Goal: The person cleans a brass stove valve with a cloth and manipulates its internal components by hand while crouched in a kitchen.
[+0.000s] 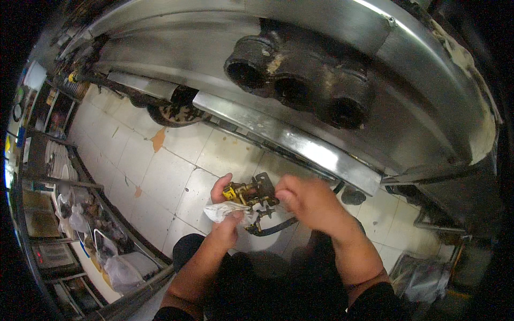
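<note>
A brass gas valve assembly [247, 191], with a yellow part at its left end and a dark plate at its right, is held in front of my knees. My left hand [227, 224] grips it from the left and below, thumb toward me, with a crumpled white cloth [225, 211] between the palm and the metal. A black hose [276, 228] curves away from the assembly's lower side toward the right. My right hand [306, 199] is closed at the right end of the assembly, fingers curled. What those fingers hold, if anything, is hidden.
Ahead stands a steel stove front [176, 59] with three dark round pipe openings [292, 88] and a projecting metal ledge [284, 136]. Shelves with stacked white plates [55, 155] and plastic bags [128, 270] line the left. Clear plastic [423, 278] lies at right on the tiled floor [150, 182].
</note>
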### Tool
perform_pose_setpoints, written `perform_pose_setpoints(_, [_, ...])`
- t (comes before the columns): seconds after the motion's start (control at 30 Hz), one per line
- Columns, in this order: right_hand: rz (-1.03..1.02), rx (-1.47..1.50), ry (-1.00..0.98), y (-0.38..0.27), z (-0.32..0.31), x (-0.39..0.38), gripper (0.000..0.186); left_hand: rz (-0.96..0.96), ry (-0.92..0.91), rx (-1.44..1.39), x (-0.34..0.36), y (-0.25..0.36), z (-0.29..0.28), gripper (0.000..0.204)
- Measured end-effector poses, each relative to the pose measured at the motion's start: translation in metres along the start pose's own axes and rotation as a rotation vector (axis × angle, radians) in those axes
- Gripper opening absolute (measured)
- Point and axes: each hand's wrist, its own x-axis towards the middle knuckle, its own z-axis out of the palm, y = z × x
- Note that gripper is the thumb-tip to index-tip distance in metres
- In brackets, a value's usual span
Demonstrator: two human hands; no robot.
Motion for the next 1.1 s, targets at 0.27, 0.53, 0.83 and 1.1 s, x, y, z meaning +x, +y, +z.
perform_pose_setpoints(0.27, [0.387,0.269,0.25,0.013,-0.018,-0.003,0.015,0.021,-0.084,-0.099,0.003,0.0,-0.01,0.099])
perform_pose_setpoints(0.53, [0.405,0.743,0.117,-0.012,0.014,0.007,0.016,-0.114,-0.194,0.14,-0.006,0.005,-0.011,0.09])
perform_pose_setpoints(0.83, [0.358,0.684,-0.062,-0.062,0.019,-0.009,0.013,-0.177,-0.294,0.259,-0.011,0.009,-0.02,0.08])
perform_pose_setpoints(1.1, [0.141,0.222,0.035,-0.067,0.032,-0.012,0.013,-0.027,-0.403,0.246,-0.006,-0.01,-0.019,0.076])
